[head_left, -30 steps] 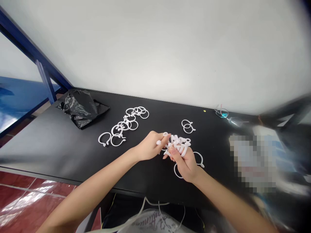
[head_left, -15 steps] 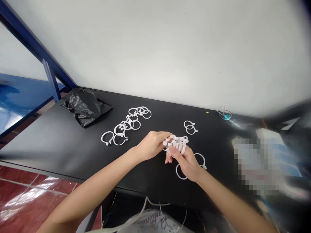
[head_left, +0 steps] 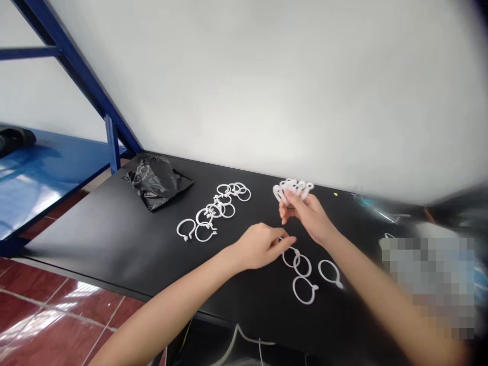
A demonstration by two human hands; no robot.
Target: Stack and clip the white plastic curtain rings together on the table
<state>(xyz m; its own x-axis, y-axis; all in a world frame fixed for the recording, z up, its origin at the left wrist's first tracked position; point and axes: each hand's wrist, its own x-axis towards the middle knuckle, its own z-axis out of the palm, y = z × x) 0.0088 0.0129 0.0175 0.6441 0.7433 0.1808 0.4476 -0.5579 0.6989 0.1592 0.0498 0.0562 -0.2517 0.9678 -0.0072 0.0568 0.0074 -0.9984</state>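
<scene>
My left hand (head_left: 262, 247) is closed over the table, thumb and fingers pinched at the edge of two overlapping white plastic curtain rings (head_left: 303, 265). I cannot tell whether these rings touch the tabletop. Farther back and to the right, my right hand (head_left: 307, 213) is closed around a bunch of similar rings (head_left: 293, 189), their small eyelets fanned out above the fingers. Two single rings lie nearer me: one ring (head_left: 328, 271) below the right wrist, another ring (head_left: 304, 290) to its left.
A row of overlapping white rings (head_left: 206, 217) lies left of my hands on the black table (head_left: 133, 244). Behind it sits a crumpled black plastic bag (head_left: 156, 183). A pale wall (head_left: 267, 101) borders the far edge; a blurred package (head_left: 427, 284) is at the right.
My hands have moved apart: the right went up and away with the bunch, the left stayed lower with two rings that now show at its fingertips. The view has shifted slightly.
</scene>
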